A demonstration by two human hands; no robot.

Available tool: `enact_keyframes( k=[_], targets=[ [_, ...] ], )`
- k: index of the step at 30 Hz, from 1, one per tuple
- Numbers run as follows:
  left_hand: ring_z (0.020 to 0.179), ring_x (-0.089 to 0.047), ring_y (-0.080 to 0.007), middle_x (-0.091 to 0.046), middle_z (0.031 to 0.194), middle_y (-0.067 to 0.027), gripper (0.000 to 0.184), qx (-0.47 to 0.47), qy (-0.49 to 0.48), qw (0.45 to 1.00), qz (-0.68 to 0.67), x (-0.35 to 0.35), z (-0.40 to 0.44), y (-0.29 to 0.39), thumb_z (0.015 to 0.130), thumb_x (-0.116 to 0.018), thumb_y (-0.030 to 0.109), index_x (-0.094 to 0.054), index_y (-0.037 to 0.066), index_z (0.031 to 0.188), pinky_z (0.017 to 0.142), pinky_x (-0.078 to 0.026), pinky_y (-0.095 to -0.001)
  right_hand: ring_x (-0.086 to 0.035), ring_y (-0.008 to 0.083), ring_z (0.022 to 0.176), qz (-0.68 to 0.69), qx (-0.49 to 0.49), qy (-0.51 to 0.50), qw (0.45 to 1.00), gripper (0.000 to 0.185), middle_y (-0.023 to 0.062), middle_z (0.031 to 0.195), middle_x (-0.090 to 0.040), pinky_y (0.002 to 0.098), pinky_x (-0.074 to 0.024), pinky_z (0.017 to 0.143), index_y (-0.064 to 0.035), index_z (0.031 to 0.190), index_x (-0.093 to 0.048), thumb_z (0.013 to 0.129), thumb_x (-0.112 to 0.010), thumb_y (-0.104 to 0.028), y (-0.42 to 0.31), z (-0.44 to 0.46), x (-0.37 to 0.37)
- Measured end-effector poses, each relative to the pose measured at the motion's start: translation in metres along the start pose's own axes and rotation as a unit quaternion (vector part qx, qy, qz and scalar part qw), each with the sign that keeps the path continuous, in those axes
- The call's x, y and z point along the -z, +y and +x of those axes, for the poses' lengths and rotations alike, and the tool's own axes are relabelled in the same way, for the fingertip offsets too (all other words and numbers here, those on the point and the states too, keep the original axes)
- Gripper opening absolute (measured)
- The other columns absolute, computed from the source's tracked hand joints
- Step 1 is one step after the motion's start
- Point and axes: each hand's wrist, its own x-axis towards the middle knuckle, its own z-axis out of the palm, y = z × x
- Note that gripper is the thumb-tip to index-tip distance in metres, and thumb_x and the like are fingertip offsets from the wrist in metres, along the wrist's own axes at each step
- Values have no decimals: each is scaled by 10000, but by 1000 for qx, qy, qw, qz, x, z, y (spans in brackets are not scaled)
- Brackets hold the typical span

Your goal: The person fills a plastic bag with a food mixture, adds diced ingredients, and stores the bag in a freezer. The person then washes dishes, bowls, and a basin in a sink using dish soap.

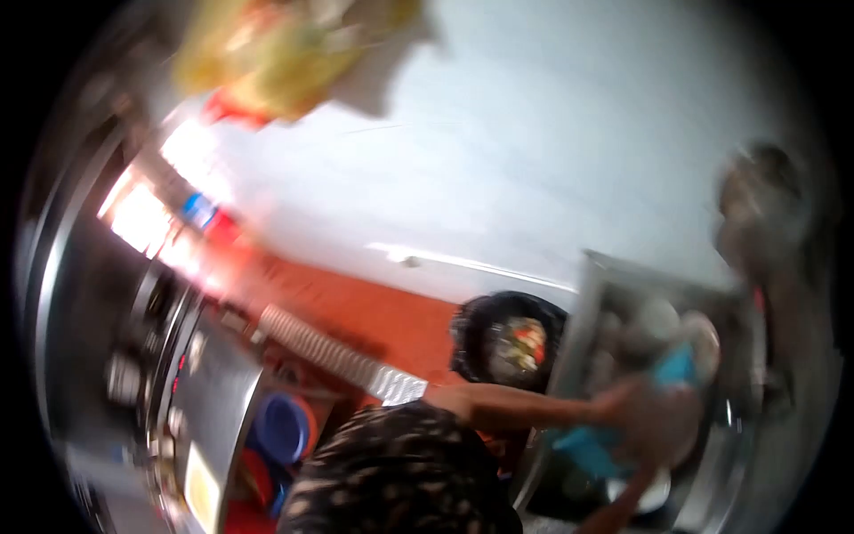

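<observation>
Both hands are smeared by motion over a metal sink point(592, 294) at the lower right. My left hand point(627, 414) reaches in from the left, beside a blue item point(592, 449) too blurred to name. Close to it and partly overlapping is my right hand point(667, 432), whose arm comes up from the bottom edge. More blue shows just above the hands. Bowls or dishes point(654, 320) lie blurred in the sink, and a white dish point(645, 489) is below the hands. The fingers cannot be made out.
Left of the sink, a bin with a black liner point(467, 338) holds food scraps. A metal counter point(218, 383) stands at lower left, with a blue basin point(283, 427) beneath. Yellow bags point(285, 62) hang at the top. The floor point(382, 311) is orange-red.
</observation>
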Motion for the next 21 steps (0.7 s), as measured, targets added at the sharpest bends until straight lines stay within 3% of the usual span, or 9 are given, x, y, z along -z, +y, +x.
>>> enact_keyframes(
  k=[2,3,6,8,9,14,16,20,21],
  targets=[
    [895,-577,-195,-602,1005,-152,342,51,35,975,-212,-6,-10,22,816,-581,190,-525,-6,1091,763,-473,-365,-414,313,1140,-13,26,-26,999,343,87,1147,-523,454,-264,990,-111,1070,-585,762,-582,-260,14,13,-23],
    [915,-576,-191,-597,1043,-152,398,-15,-17,987,-161,-1,-11,26,821,-564,161,-492,-10,1173,782,-469,-339,-415,312,1140,-22,33,-32,999,353,90,1152,-518,450,-269,987,-104,1079,-576,761,-585,-257,18,17,-31],
    [912,-578,-188,-597,1047,-141,402,3,13,977,-213,14,-14,74,819,-555,141,-490,-13,1185,796,-465,-331,-418,308,1139,-42,28,-55,997,387,100,1169,-503,439,-286,976,-85,1106,-548,758,-593,-248,44,28,-40],
    [948,-570,-257,-593,1027,-170,441,39,-42,968,-246,33,-16,84,734,-578,150,-519,-25,1134,833,-454,-359,-420,306,1139,-49,23,-64,996,410,106,1180,-494,432,-297,968,-73,1124,-530,756,-599,-242,52,30,-43],
    [880,-591,-236,-614,938,-154,406,33,-1,975,-220,31,-12,78,719,-570,130,-548,-31,1091,785,-471,-354,-421,305,1139,-51,20,-68,996,423,109,1186,-489,429,-303,965,-66,1133,-521,755,-601,-239,53,30,-45],
    [887,-585,-212,-608,978,-145,379,59,3,946,-319,62,-14,66,762,-571,139,-548,-16,1107,784,-469,-336,-426,299,1138,-35,-11,-65,997,487,125,1214,-465,411,-331,947,-35,1177,-474,751,-615,-224,70,20,-45],
    [892,-575,-191,-604,1007,-132,349,2,55,963,-263,44,-8,26,811,-577,150,-542,0,1124,801,-460,-334,-428,297,1138,-13,-44,-53,998,514,132,1225,-456,404,-342,939,-22,1195,-456,749,-620,-218,77,8,-39],
    [865,-578,-211,-604,921,-141,399,49,260,964,25,32,-16,33,785,-634,278,-559,32,1090,786,-459,-350,-432,292,1138,73,-222,32,972,569,145,1248,-437,390,-365,925,3,1230,-419,745,-631,-206,60,-55,-12],
    [847,-592,-224,-605,903,-136,407,90,178,969,-142,49,-20,46,778,-646,308,-560,30,1063,768,-469,-370,-433,291,1137,95,-271,68,955,583,148,1253,-432,386,-370,921,9,1239,-410,744,-634,-203,47,-75,-6]
  ],
)
